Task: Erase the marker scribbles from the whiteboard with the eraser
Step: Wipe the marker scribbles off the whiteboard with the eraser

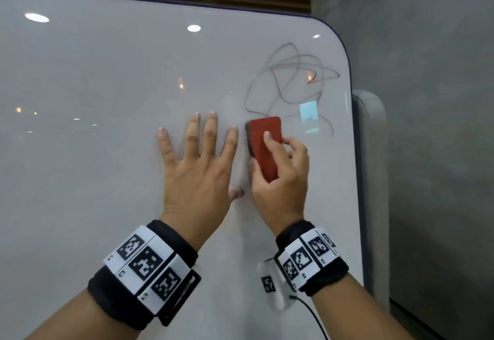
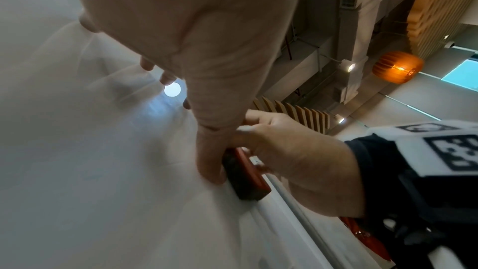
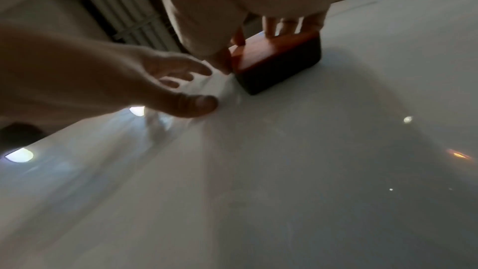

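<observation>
head view
whiteboard (image 1: 93, 77): glossy white, rounded upper right corner, ceiling lights mirrored in it.
scribbles (image 1: 290, 80): a tangle of thin grey marker loops near the board's upper right corner, unerased above the eraser.
eraser (image 1: 264, 144): red back, dark felt edge, flat against the board, its top end at the lower left of the scribbles.
right hand (image 1: 280, 176): grips the eraser, index finger on the red back, thumb along its left edge.
left hand (image 1: 197, 168): fingers straight and spread, palm side against the board, just left of the eraser.
wristbands (image 1: 144, 262): black, one on each wrist, with white square-code tags; small characters beside the tags are too small to read.
writing: no brand or label readable on the eraser or the board.

left wrist view
left hand (image 2: 207, 38): fingers extended, tips on the board.
right hand (image 2: 292, 150): curled round the eraser (image 2: 248, 177), beside the left thumb.
orange lamp (image 2: 397, 67): lit, in the room behind.

right wrist view
eraser (image 3: 279, 60): on the board under the right hand's fingertips (image 3: 270, 28), blurred.
left hand (image 3: 108, 81): spread, thumb tip touching the board, near the eraser.
</observation>
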Action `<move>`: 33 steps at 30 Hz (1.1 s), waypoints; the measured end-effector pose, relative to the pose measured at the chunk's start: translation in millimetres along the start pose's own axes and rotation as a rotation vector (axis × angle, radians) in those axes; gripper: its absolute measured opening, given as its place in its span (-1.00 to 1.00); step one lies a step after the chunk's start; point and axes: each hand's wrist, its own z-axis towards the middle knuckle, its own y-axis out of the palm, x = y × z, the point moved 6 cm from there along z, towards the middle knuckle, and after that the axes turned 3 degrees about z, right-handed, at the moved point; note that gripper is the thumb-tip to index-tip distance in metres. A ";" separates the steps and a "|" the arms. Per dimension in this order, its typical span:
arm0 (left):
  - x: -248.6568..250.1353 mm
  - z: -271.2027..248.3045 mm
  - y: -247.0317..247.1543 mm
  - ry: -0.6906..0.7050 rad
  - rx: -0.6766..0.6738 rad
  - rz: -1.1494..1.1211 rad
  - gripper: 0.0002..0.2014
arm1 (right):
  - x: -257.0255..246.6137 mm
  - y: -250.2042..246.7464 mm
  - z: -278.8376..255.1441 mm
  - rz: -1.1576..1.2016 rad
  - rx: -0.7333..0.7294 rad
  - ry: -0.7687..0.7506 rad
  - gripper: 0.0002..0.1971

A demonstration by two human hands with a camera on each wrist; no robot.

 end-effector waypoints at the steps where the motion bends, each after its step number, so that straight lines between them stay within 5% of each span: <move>1: 1.6 0.6 -1.1 -0.002 -0.005 0.004 0.09 | -4.6 2.3 -2.9 -0.007 -0.064 -0.064 -0.53; 4: 3.4 1.5 -0.5 0.003 -0.020 0.000 0.10 | 24.9 -12.0 9.4 -0.110 -0.051 -0.088 -0.54; 9: 2.7 2.2 1.4 0.007 -0.045 -0.019 0.10 | 93.8 -44.2 33.2 -0.082 0.219 0.422 -0.54; 16: 3.6 17.9 -5.3 0.037 -0.053 -0.024 0.15 | 47.4 -25.9 19.9 -0.149 -0.064 -0.079 -0.55; 21: 1.3 15.1 -1.3 0.050 -0.034 -0.037 0.12 | 113.6 -58.6 54.7 -0.126 0.181 0.394 -0.53; 29: 1.3 14.3 -0.1 0.059 0.009 -0.066 0.14 | 36.3 -19.6 20.8 -0.103 -0.114 -0.073 -0.55; 31: 0.9 13.7 0.0 0.061 -0.002 -0.064 0.13 | 56.2 -32.1 34.9 -0.101 -0.036 0.028 -0.55; 33: 2.8 13.6 0.2 0.062 -0.011 -0.055 0.11 | 81.5 -45.6 45.2 -0.043 0.102 0.314 -0.53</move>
